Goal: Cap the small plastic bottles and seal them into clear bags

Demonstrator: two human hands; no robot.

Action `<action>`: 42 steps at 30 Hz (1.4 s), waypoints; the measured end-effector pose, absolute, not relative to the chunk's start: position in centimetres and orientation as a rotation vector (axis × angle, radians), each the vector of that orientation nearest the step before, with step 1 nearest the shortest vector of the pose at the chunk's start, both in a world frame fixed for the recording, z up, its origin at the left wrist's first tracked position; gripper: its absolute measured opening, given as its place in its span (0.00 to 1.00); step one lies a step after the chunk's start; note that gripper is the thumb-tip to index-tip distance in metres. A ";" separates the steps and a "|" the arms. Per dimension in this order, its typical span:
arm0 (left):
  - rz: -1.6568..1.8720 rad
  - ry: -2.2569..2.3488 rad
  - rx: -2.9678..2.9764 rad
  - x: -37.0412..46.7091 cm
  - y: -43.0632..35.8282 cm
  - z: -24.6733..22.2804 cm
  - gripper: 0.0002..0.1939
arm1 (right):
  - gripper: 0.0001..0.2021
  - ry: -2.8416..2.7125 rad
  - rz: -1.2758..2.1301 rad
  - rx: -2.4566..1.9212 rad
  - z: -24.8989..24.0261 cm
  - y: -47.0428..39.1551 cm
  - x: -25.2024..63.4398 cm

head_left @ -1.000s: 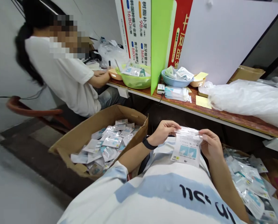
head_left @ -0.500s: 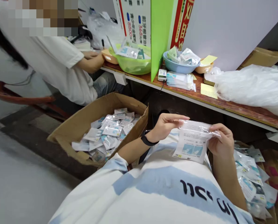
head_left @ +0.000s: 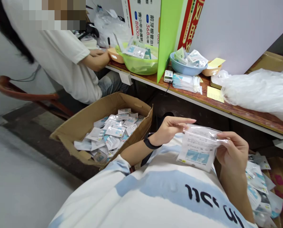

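Observation:
A clear plastic packet [head_left: 198, 147] with a printed white and blue card inside hangs in front of my shirt. My left hand [head_left: 171, 129], with a black band on its wrist, pinches the packet's top left corner, its index finger stretched along the upper edge. The top right corner is gripped between the thumb and fingers of my right hand [head_left: 232, 152]. The packet tilts slightly down to the right.
A cardboard box [head_left: 72, 126] full of packets stands at left, another pile of packets [head_left: 260, 183] at right. The bench [head_left: 241, 115] holds a blue bowl [head_left: 187, 68], a green bowl [head_left: 140, 65] and plastic bags [head_left: 262, 91]. A person [head_left: 67, 60] sits at left.
My right hand has shifted a little right and down, and the packet's right side tilts lower with it. My left hand keeps its pinch. The camera view has moved slightly.

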State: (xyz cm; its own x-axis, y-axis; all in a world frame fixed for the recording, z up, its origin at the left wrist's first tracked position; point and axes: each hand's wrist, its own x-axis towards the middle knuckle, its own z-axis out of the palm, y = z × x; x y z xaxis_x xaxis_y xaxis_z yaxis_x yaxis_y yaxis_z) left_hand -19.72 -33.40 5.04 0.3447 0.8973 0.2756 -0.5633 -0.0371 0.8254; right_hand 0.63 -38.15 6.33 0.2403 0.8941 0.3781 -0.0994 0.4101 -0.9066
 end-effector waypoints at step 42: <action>1.313 0.456 1.144 -19.7 -33.1 4.6 0.04 | 0.09 -1.161 0.711 -0.843 6.2 -38.2 0.4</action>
State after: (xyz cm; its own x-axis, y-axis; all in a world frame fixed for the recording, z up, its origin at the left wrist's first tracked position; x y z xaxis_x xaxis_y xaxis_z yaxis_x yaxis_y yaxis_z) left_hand -19.71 -33.15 4.59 0.2680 0.9079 0.3224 -0.5132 -0.1487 0.8453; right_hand 0.42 -38.16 6.17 0.2550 0.8372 0.4839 -0.0504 0.5112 -0.8580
